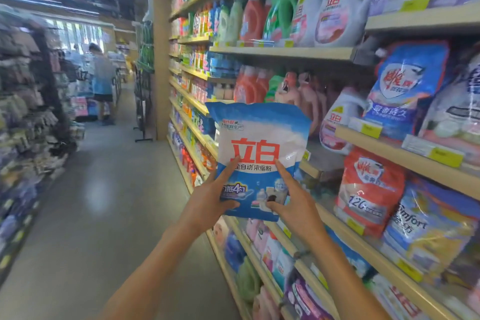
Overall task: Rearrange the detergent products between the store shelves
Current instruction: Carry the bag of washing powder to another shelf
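Note:
I hold a blue and white detergent powder bag (259, 143) with big red characters upright in front of me, in the aisle just left of the shelves. My left hand (211, 197) grips its lower left corner, index finger stretched up the front. My right hand (292, 201) grips the lower right, thumb on the front and index finger pointing up. Behind the bag, a gap (324, 156) shows on the middle shelf (405, 156) beside a white detergent jug (337, 122).
Shelves on the right carry detergent bottles (253, 19), blue and red refill bags (368, 189) and yellow price tags. A person (102, 80) stands far down the aisle. Racks of goods (28, 117) line the left side. The grey floor (104, 189) runs between.

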The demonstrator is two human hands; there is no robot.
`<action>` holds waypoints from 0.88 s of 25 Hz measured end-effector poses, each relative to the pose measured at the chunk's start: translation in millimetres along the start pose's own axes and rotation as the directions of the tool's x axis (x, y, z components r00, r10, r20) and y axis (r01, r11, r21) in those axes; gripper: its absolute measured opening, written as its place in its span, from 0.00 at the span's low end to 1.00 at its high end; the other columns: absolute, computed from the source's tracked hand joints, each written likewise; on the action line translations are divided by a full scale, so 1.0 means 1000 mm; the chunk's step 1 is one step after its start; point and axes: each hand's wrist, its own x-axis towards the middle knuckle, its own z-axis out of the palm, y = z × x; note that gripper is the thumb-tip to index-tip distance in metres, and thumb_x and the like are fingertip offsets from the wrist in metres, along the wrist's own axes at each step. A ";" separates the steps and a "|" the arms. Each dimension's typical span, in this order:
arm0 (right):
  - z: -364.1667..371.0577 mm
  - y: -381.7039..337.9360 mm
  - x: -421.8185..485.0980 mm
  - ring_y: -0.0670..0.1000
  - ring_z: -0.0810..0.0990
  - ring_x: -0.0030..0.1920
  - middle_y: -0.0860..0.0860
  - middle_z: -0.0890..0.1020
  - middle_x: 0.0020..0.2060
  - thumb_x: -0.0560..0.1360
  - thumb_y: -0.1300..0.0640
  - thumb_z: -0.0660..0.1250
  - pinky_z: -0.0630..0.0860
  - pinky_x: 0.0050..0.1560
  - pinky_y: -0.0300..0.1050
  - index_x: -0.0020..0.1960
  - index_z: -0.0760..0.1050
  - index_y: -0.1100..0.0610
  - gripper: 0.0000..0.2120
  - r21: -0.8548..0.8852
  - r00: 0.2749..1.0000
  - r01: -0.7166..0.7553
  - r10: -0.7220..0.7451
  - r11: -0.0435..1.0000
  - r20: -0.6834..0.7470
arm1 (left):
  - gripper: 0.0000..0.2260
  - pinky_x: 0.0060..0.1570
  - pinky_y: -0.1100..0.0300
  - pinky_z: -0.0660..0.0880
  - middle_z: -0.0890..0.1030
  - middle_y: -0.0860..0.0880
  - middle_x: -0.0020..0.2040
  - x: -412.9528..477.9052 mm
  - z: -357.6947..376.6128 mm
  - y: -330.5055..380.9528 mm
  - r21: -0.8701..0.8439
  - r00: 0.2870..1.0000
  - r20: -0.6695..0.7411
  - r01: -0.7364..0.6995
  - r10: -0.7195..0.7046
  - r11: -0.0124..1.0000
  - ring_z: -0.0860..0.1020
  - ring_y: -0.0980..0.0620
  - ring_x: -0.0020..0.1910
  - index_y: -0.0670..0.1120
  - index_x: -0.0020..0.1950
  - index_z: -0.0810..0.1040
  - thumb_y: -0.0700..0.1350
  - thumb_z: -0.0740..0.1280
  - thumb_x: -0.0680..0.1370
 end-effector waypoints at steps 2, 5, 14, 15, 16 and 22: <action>0.013 0.011 0.030 0.35 0.74 0.61 0.36 0.73 0.66 0.73 0.59 0.78 0.73 0.52 0.31 0.74 0.52 0.22 0.49 -0.008 1.000 -0.015 0.015 1.000 -0.009 | 0.48 0.40 0.71 0.75 0.65 0.57 0.74 0.032 0.005 -0.025 -0.024 1.000 0.007 -0.010 0.010 1.000 0.77 0.59 0.52 0.81 0.71 0.45 0.44 0.75 0.75; 0.028 0.024 0.063 0.32 0.74 0.57 0.29 0.72 0.62 0.73 0.58 0.79 0.74 0.49 0.28 0.71 0.51 0.18 0.51 -0.046 0.998 -0.058 0.056 0.997 -0.042 | 0.48 0.47 0.59 0.81 0.65 0.59 0.71 0.074 0.010 -0.053 -0.082 0.997 0.060 -0.050 0.055 0.995 0.78 0.57 0.54 0.81 0.71 0.45 0.43 0.74 0.75; 0.065 0.029 0.089 0.56 0.81 0.55 0.55 0.76 0.68 0.74 0.55 0.77 0.81 0.53 0.53 0.74 0.47 0.21 0.50 -0.173 0.855 -0.420 0.325 0.891 -0.404 | 0.50 0.50 0.48 0.80 0.66 0.50 0.75 0.201 0.046 -0.107 -0.241 0.851 0.287 -0.381 0.440 0.893 0.81 0.42 0.54 0.80 0.71 0.44 0.44 0.76 0.74; 0.065 0.027 0.084 0.57 0.80 0.58 0.57 0.76 0.68 0.74 0.55 0.77 0.81 0.52 0.51 0.74 0.46 0.20 0.50 -0.192 0.825 -0.461 0.339 0.866 -0.452 | 0.50 0.50 0.47 0.80 0.66 0.50 0.76 0.209 0.054 -0.105 -0.269 0.819 0.304 -0.416 0.487 0.869 0.80 0.42 0.56 0.80 0.72 0.43 0.44 0.77 0.73; 0.066 0.026 0.077 0.55 0.79 0.59 0.55 0.75 0.69 0.74 0.54 0.77 0.79 0.51 0.47 0.73 0.45 0.19 0.51 -0.209 0.797 -0.494 0.344 0.844 -0.497 | 0.50 0.52 0.47 0.79 0.65 0.49 0.78 0.214 0.063 -0.102 -0.301 0.785 0.327 -0.442 0.527 0.845 0.79 0.42 0.59 0.79 0.72 0.44 0.44 0.77 0.74; 0.056 0.019 0.027 0.50 0.77 0.64 0.48 0.73 0.73 0.73 0.55 0.78 0.74 0.53 0.42 0.71 0.43 0.21 0.52 -0.254 0.662 -0.653 0.375 0.714 -0.649 | 0.50 0.49 0.54 0.78 0.65 0.50 0.77 0.210 0.116 -0.072 -0.515 0.609 0.399 -0.470 0.686 0.717 0.80 0.49 0.50 0.82 0.70 0.44 0.43 0.76 0.73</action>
